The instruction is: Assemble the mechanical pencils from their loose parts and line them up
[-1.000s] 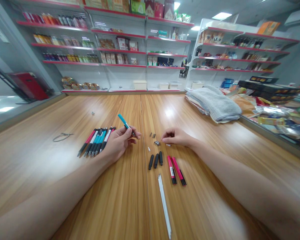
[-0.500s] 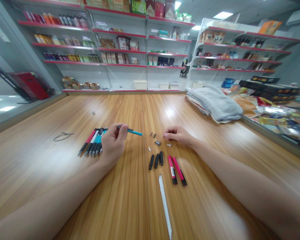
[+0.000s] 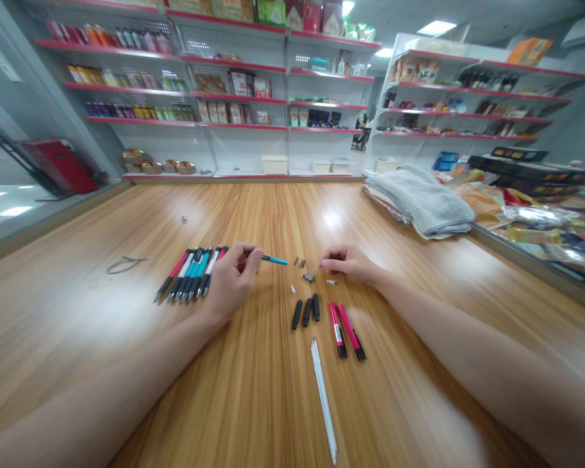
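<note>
My left hand is shut on a teal pen, whose tip points right and whose rear part is hidden in my fingers. The hand sits just right of a row of several assembled pens in red, white and teal. My right hand rests with its fingertips together, close to a small metal spring and other tiny parts. Nothing shows in its fingers. Below it lie several black pen grips, red pen barrels and thin white refills.
All this lies on a long wooden table. A thin wire loop lies at left. A folded grey cloth and heaped packets are at the right edge. Red-edged store shelves stand beyond the table.
The teal pen, pointing up and left a second ago, now points right and lies nearly level in my left hand. That hand has shifted slightly right. My right hand has barely moved.
</note>
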